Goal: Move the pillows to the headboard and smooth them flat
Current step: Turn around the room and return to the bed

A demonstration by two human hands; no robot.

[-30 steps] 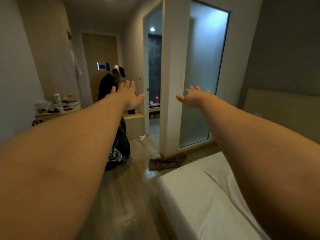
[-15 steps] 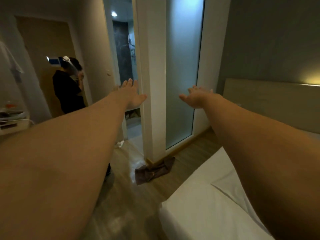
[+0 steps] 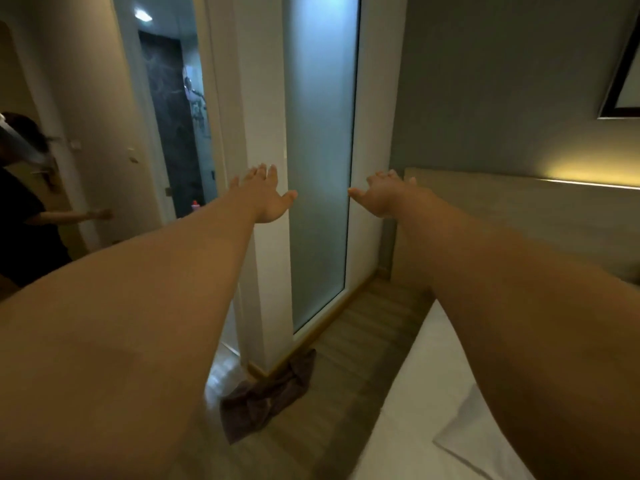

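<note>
Bed (image 3: pixel 422 393): white sheet, below and to the right of the right hand, partly covered by the right forearm. Wooden floor (image 3: pixel 349 341) runs below both hands, between bed and wall.

Headboard (image 3: pixel 519 216): tan panel directly behind and to the right of the right hand, lit by a warm strip along its top edge at far right.

Frosted glass panel (image 3: pixel 320 168): upright, in the gap between the two hands, seen beyond them.

Pillow (image 3: pixel 467 434): white, one corner visible on the bed, well below the right hand and tucked under the right forearm. It lies away from the headboard; neither hand touches it.

Second person (image 3: pixel 24 202): dark top, far left of the left hand, by a doorway.

Brown cloth (image 3: pixel 270 393): crumpled on the floor, below the left hand, at the base of the white door frame.

Left hand (image 3: pixel 266 195): arm stretched forward, fingers spread, palm open, holding nothing.

Right hand (image 3: pixel 382 195): arm stretched forward, fingers extended and loose, open, holding nothing.
</note>
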